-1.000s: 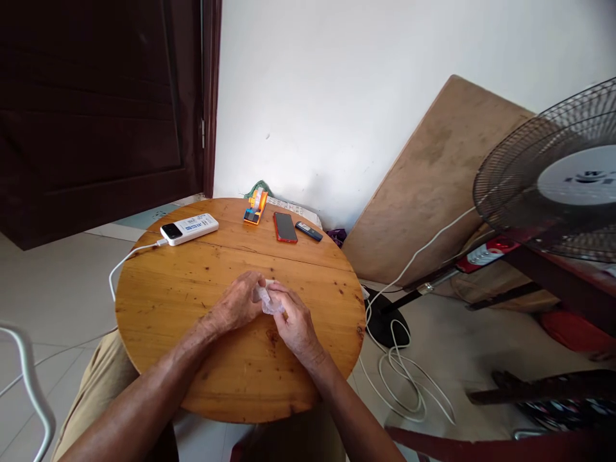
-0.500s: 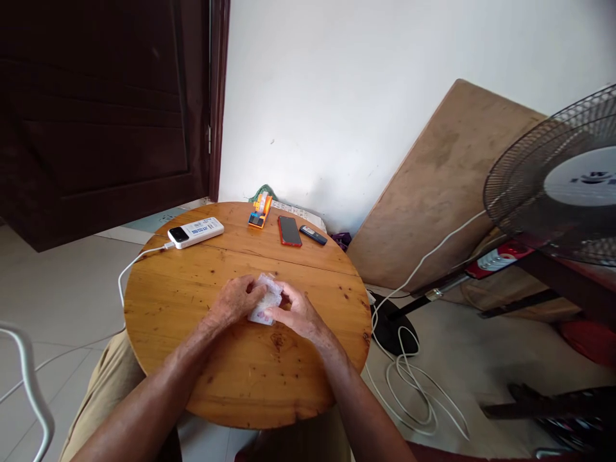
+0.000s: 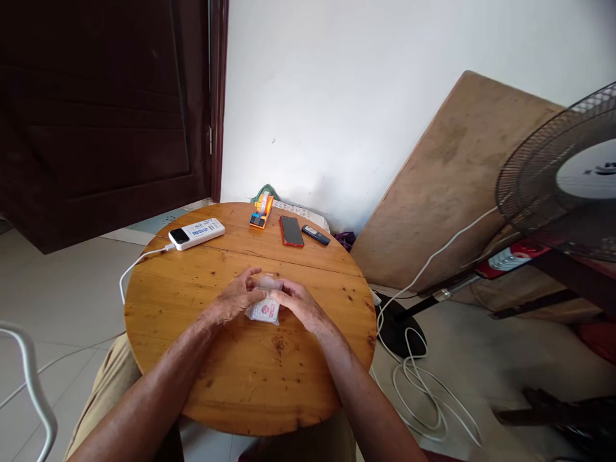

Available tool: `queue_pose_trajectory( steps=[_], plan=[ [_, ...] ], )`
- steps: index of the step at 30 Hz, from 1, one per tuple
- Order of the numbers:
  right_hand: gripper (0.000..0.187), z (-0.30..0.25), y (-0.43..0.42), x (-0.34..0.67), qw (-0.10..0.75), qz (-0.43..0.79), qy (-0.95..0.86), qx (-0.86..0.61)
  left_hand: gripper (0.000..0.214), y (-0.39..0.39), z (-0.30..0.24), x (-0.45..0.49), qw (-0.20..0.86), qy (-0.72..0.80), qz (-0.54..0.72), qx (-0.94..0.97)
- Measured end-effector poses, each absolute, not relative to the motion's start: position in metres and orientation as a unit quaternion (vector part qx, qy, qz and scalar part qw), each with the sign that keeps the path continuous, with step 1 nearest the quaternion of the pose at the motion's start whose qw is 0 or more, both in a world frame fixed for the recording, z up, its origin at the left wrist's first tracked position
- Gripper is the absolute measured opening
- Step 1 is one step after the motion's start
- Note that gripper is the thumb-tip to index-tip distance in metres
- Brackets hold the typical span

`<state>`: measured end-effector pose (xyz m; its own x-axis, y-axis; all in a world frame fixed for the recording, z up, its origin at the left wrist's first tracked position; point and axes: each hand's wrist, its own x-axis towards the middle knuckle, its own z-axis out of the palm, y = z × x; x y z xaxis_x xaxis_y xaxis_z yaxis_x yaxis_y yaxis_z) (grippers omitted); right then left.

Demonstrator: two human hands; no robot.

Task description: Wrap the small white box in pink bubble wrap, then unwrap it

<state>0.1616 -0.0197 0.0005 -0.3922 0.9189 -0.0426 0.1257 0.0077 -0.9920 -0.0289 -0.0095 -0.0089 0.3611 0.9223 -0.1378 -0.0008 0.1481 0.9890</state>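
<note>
My left hand (image 3: 234, 298) and my right hand (image 3: 297, 305) meet over the middle of a round wooden table (image 3: 202, 359). Both pinch the top edge of a small clear plastic packet (image 3: 264, 308) with a red print on its white lower part. The packet hangs between my fingertips just above the tabletop. My fingers are curled closed on it.
At the table's far side lie a white power bank (image 3: 196, 233) on a white cable, an orange and blue gadget (image 3: 260, 212), a red-cased phone (image 3: 291, 230) and a small dark device (image 3: 315, 234). A standing fan (image 3: 558, 186) and coiled white cable (image 3: 423, 391) are to the right.
My hands have lifted the packet and turned it, so its printed white part now hangs down facing me; earlier it lay crumpled between my fingers.
</note>
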Motion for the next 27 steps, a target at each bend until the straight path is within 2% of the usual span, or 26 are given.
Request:
queue_pose_trajectory(
  steps=[9,16,22,27],
  plan=[
    [0.045,-0.011,-0.018,0.158,0.412,0.552,-0.546,-0.477,0.067,-0.012,-0.007,-0.026,0.630,0.408,0.388,0.535],
    [0.033,-0.008,-0.019,0.155,0.410,0.547,-0.555,-0.474,0.065,-0.012,-0.008,-0.024,0.615,0.420,0.392,0.540],
    [0.034,-0.003,-0.016,0.151,0.385,0.470,-0.628,-0.486,0.070,-0.013,-0.009,-0.021,0.601,0.434,0.386,0.549],
    [0.037,-0.005,-0.017,0.149,0.392,0.484,-0.622,-0.474,0.069,-0.013,-0.011,-0.020,0.594,0.428,0.389,0.559]
  ],
)
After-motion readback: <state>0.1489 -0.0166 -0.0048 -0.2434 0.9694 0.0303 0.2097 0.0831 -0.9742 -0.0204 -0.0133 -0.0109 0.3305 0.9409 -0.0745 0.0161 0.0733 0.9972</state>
